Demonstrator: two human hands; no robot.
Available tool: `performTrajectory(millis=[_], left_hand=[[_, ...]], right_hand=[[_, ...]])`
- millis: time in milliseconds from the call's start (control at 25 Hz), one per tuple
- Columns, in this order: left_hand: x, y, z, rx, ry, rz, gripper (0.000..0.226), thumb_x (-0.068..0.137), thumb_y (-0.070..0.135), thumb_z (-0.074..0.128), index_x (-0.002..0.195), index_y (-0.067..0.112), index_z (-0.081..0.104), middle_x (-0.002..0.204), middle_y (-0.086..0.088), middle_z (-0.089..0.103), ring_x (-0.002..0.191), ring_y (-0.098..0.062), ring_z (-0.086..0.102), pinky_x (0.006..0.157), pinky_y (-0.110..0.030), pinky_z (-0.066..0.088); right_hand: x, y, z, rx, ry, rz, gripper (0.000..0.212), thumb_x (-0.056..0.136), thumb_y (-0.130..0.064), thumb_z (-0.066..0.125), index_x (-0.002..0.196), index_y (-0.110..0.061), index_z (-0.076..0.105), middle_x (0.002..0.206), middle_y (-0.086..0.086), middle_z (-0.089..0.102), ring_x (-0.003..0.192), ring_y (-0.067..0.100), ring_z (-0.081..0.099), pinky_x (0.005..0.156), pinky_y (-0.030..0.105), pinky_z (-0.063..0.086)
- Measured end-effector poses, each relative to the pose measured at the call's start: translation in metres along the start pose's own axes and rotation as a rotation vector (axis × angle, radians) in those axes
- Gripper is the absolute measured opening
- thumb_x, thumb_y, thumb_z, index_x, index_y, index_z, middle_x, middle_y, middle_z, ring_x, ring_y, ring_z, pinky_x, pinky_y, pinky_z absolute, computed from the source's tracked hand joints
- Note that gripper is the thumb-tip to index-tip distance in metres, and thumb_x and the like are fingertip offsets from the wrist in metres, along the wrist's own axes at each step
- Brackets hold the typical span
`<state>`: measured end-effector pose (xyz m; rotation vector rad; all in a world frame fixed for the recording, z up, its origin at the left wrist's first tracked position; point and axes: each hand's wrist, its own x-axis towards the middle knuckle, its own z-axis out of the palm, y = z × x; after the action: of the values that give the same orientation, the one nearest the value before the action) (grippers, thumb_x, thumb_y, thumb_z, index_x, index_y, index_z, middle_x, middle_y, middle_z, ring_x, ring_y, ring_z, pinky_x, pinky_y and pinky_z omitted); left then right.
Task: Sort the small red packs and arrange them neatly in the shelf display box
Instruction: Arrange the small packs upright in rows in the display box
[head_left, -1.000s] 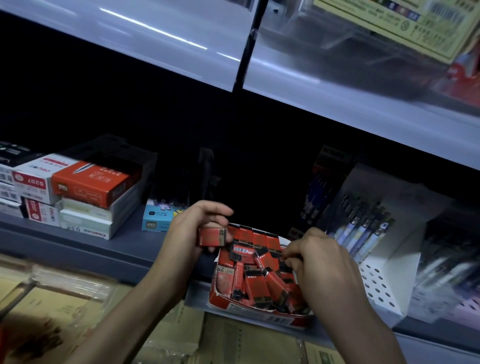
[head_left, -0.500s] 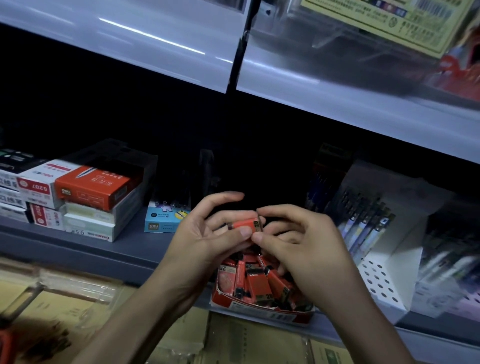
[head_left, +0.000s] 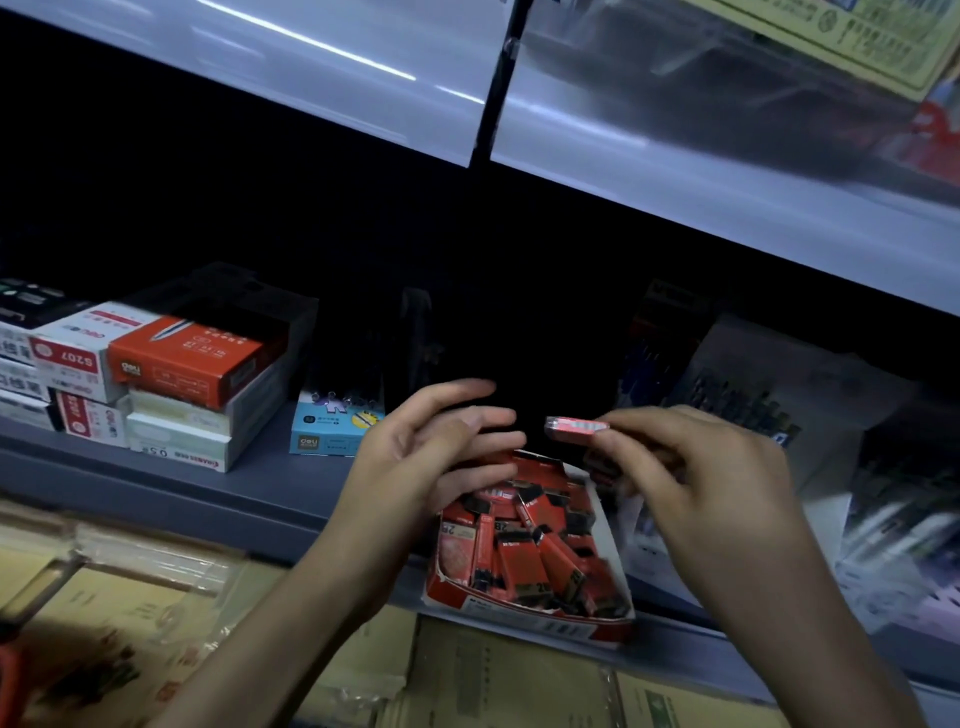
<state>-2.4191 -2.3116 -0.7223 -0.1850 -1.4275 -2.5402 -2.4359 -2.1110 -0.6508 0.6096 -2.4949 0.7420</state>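
Red pack (head_left: 576, 428) above display box (head_left: 524, 621)
Pinched in right hand (head_left: 696, 467), box's twelve o'clock; left hand (head_left: 431, 452) at eleven, fingers (head_left: 488, 415) spread.

Centre left I see stacked red-and-white boxes (head_left: 182, 364), with a light blue box (head_left: 332, 431) beside them. A white pen holder (head_left: 743, 405) stands centre right, and yellowish paper packs (head_left: 130, 623) lie lower left.

Dim, motion-blurred — glare overhead, edges warped
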Motion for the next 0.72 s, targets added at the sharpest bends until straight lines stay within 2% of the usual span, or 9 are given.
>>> performTrajectory(millis=[80,160,240,440,560,720], left_hand=[[0.000,-0.002,-0.003,-0.005,0.026,0.016,0.025,0.103,0.008,0.054,0.124,0.010,0.068,0.115,-0.016,0.077,0.110,-0.029,0.074,0.084,-0.033,0.062],[0.001,-0.004,-0.006,-0.012,0.064,0.035,0.024,0.102,0.009,0.056,0.121,0.009,0.070,0.113,-0.017,0.076,0.107,-0.030,0.075,0.079,-0.030,0.062],[0.002,-0.006,-0.009,-0.001,0.108,0.052,0.022,0.101,0.010,0.056,0.117,0.010,0.072,0.110,-0.017,0.076,0.101,-0.028,0.075,0.073,-0.028,0.061],[0.004,-0.011,-0.017,0.022,0.180,0.085,0.021,0.101,0.008,0.054,0.111,0.007,0.073,0.097,-0.014,0.073,0.086,-0.022,0.069,0.062,-0.024,0.056],[0.005,-0.012,-0.019,0.030,0.204,0.081,0.021,0.101,0.008,0.053,0.109,0.007,0.073,0.092,-0.010,0.072,0.081,-0.018,0.067,0.061,-0.022,0.054],[0.006,-0.010,-0.021,0.045,0.210,0.071,0.021,0.102,0.009,0.053,0.108,0.006,0.073,0.088,-0.009,0.071,0.078,-0.017,0.066,0.060,-0.021,0.052]], right_hand=[[-0.001,0.007,-0.001,-0.104,0.006,0.000,0.028,0.089,-0.050,0.059,0.098,-0.033,0.079,0.081,-0.019,0.063,0.073,0.000,0.061,0.067,0.023,0.048],[-0.002,0.013,0.005,-0.203,-0.004,-0.006,0.015,0.092,-0.036,0.066,0.096,-0.028,0.079,0.079,-0.012,0.065,0.071,0.007,0.063,0.066,0.030,0.051],[-0.004,0.014,0.010,-0.250,-0.031,-0.010,0.011,0.093,-0.030,0.068,0.095,-0.025,0.079,0.080,-0.008,0.067,0.071,0.013,0.065,0.066,0.035,0.055],[-0.008,0.012,0.024,-0.446,-0.163,0.010,0.020,0.101,-0.031,0.058,0.092,-0.021,0.073,0.086,-0.004,0.061,0.074,0.018,0.062,0.070,0.037,0.055],[-0.007,0.010,0.028,-0.474,-0.199,0.033,0.022,0.103,-0.030,0.055,0.092,-0.020,0.071,0.090,-0.004,0.057,0.076,0.017,0.061,0.073,0.038,0.056],[-0.002,0.005,0.031,-0.469,-0.253,0.046,0.018,0.101,-0.033,0.061,0.101,-0.023,0.075,0.097,-0.007,0.058,0.085,0.016,0.063,0.076,0.033,0.054]])
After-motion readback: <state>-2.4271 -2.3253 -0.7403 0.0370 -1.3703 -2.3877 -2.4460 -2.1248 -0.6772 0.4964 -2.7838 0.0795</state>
